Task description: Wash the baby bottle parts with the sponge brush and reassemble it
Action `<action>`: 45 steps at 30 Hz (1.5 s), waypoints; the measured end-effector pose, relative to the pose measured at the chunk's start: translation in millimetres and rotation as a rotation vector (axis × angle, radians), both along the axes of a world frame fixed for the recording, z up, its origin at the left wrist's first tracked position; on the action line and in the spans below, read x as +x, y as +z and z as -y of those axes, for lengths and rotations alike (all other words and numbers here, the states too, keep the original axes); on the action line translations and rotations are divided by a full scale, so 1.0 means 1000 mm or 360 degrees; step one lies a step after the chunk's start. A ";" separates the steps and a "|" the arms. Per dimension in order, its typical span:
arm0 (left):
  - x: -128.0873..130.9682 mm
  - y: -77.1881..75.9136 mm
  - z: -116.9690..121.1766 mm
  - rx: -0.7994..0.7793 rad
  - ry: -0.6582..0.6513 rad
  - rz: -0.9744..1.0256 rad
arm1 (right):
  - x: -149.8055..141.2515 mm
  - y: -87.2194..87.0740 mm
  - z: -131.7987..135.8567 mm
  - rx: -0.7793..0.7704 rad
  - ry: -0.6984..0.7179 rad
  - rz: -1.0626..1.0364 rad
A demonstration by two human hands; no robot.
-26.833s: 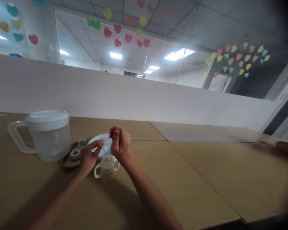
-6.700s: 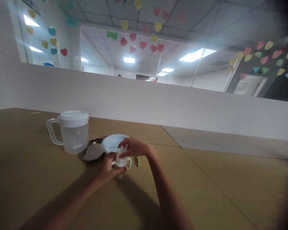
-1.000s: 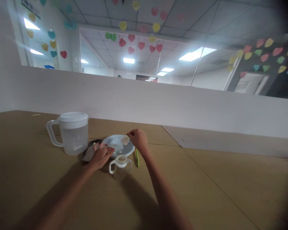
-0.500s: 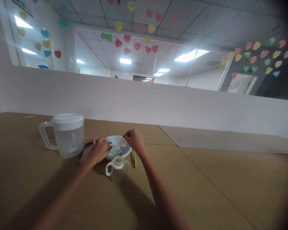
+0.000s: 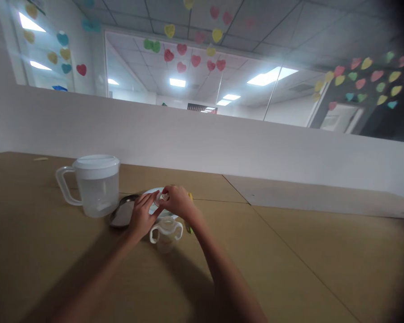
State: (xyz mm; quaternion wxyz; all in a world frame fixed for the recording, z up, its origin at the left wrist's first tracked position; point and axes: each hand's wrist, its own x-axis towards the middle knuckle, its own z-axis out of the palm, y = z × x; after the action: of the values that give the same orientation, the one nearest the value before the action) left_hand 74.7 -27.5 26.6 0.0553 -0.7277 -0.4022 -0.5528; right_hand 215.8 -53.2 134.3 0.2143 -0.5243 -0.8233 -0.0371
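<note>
Over a white bowl [image 5: 152, 190], my right hand [image 5: 179, 202] pinches a small clear piece [image 5: 160, 198], whose exact kind I cannot make out. My left hand [image 5: 143, 215] meets it from the other side, fingertips and thumb closed around the same piece. Both hands cover much of the bowl. Just in front of the bowl, an uncapped clear baby bottle [image 5: 166, 232] with two white handles stands upright on the table. To the left of my left hand, a shiny metal dish [image 5: 121, 214] is partly covered by it.
A large translucent pitcher [image 5: 99, 190] with a white lid stands at the left. A thin green and yellow stick [image 5: 190, 229] lies beside the bowl, partly behind my right wrist. The brown table [image 5: 289, 251] meets a low white wall [image 5: 188, 143] under a window with heart stickers.
My right hand has drawn the clear piece left and my left hand has moved right to grip it too. More of the metal dish shows. The view has shifted slightly.
</note>
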 end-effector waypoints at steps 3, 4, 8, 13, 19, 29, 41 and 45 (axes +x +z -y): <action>0.000 -0.004 0.001 0.0091 0.0032 -0.0061 | -0.005 -0.002 0.001 0.0030 -0.0081 0.0150; 0.000 -0.005 0.001 0.0113 0.0042 -0.0072 | -0.005 -0.002 0.001 0.0048 -0.0090 0.0178; -0.001 -0.006 0.001 0.0218 0.0070 -0.0112 | -0.005 -0.004 -0.002 0.0101 -0.0079 0.0156; -0.002 -0.003 0.003 0.0339 0.0039 -0.0070 | 0.001 -0.006 -0.016 -0.0026 0.0112 -0.0338; -0.006 -0.005 -0.002 -0.0005 0.0047 0.0039 | 0.019 -0.013 -0.041 -0.0436 0.0091 -0.0878; -0.009 -0.018 -0.007 -0.0640 0.0371 -0.0424 | 0.024 -0.051 -0.053 -0.0378 -0.0429 0.0224; -0.008 -0.015 -0.006 -0.0723 0.0322 -0.0522 | 0.038 -0.067 -0.064 0.0026 -0.0511 -0.0216; -0.024 -0.003 -0.008 -0.0262 0.0462 -0.0116 | 0.071 -0.086 -0.058 0.0029 -0.0726 -0.0706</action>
State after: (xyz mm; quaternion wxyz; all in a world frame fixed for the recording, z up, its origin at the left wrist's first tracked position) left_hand 50.5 -19.1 24.0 0.0893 -0.6837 -0.5448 -0.4773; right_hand 286.7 4.5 48.6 0.3794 -0.6887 -0.6174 0.0239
